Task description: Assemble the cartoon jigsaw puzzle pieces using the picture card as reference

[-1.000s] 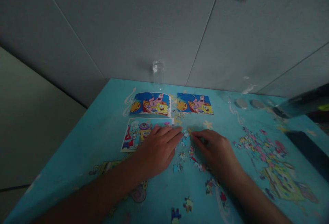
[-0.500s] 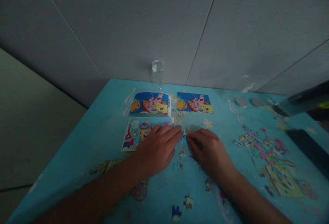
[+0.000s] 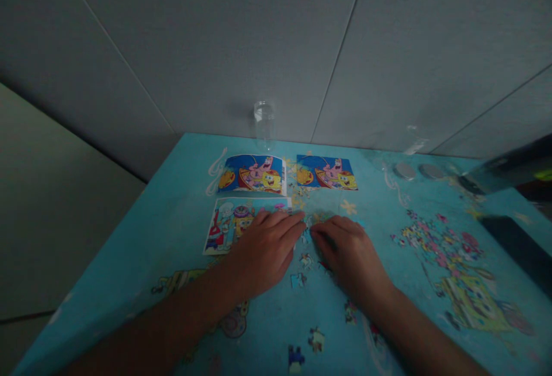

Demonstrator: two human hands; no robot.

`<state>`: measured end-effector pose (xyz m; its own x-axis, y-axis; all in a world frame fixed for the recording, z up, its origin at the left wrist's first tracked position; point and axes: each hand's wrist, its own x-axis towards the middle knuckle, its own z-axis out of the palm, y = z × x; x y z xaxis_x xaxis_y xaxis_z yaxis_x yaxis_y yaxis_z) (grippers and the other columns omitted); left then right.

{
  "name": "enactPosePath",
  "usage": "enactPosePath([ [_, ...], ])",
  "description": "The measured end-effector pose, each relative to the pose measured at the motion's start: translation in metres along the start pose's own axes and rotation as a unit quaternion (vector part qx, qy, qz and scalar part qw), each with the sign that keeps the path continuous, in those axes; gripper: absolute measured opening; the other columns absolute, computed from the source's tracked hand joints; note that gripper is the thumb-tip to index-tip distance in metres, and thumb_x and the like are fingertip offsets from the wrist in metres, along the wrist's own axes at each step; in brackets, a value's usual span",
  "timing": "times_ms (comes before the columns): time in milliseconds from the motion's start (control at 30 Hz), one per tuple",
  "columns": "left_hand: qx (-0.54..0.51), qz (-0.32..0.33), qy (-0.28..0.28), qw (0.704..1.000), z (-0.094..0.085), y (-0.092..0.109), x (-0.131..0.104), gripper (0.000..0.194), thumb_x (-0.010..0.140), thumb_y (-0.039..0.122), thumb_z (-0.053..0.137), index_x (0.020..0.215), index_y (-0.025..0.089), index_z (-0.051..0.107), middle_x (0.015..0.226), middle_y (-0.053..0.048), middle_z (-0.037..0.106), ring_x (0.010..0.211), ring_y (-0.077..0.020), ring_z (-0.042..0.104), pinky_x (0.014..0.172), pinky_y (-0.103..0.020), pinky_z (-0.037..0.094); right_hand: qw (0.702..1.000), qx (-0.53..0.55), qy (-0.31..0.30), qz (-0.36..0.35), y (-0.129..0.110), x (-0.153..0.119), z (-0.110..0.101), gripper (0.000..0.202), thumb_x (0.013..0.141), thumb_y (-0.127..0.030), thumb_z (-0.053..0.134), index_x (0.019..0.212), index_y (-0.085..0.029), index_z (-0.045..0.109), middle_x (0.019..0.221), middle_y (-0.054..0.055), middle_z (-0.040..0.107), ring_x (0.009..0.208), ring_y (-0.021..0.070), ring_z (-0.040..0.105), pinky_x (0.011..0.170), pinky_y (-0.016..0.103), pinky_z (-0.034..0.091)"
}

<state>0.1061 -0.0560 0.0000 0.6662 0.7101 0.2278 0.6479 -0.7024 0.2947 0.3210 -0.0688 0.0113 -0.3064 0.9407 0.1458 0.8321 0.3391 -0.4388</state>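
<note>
Since the earlier frame, the right hand (image 3: 347,249) has shifted a little left, its fingertips closer to the left hand (image 3: 267,246), which has stayed put. Small joined-looking puzzle pieces (image 3: 306,238) lie on the blue tablecloth (image 3: 142,215) between the 2 hands, partly hidden by them. Left-hand fingers are stretched out and laid together over the right part of the lower picture card (image 3: 218,241), tips at those pieces. Right thumb and forefinger are drawn together beside them; whether they grip a piece, I cannot tell.

Progress looks early for this picture: only a short run seems put together, and how firmly is too dark to judge. Still apart are a loose piece (image 3: 306,261) just near of the hands, 2 more pieces (image 3: 316,339) toward the near edge, and a large pile of pieces (image 3: 425,235) at right. On the far side, a blue picture (image 3: 328,173) matches the upper picture card (image 3: 250,173) to its left; it may be a finished puzzle. Farther back stands a clear jar (image 3: 264,126).
</note>
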Motion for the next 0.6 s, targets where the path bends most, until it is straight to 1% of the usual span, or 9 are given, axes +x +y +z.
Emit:
enactPosePath([
  [233, 0.002, 0.003, 0.001, 1.0, 0.0, 0.0002, -0.0005, 0.044, 0.097, 0.015, 0.048, 0.141, 0.02, 0.053, 0.151, -0.005, 0.052, 0.126, -0.0274, 0.051, 0.107, -0.051, 0.037, 1.0, -0.003, 0.003, 0.0, 0.0002, -0.0002, 0.0022, 0.013, 0.099, -0.022, 0.06, 0.103, -0.022, 0.072, 0.097, 0.006, 0.069, 0.09, 0.022, 0.064, 0.088, 0.038, 0.049],
  [600, 0.006, 0.003, -0.002, 1.0, -0.0035, 0.0007, 0.001, 0.044, 0.098, 0.016, 0.047, 0.142, 0.019, 0.052, 0.15, -0.006, 0.054, 0.125, -0.0273, 0.052, 0.104, -0.05, 0.039, 1.0, -0.001, 0.003, -0.003, -0.0002, 0.0007, -0.0005, 0.013, 0.099, -0.021, 0.059, 0.103, -0.021, 0.071, 0.096, 0.007, 0.069, 0.088, 0.0217, 0.064, 0.084, 0.037, 0.05],
])
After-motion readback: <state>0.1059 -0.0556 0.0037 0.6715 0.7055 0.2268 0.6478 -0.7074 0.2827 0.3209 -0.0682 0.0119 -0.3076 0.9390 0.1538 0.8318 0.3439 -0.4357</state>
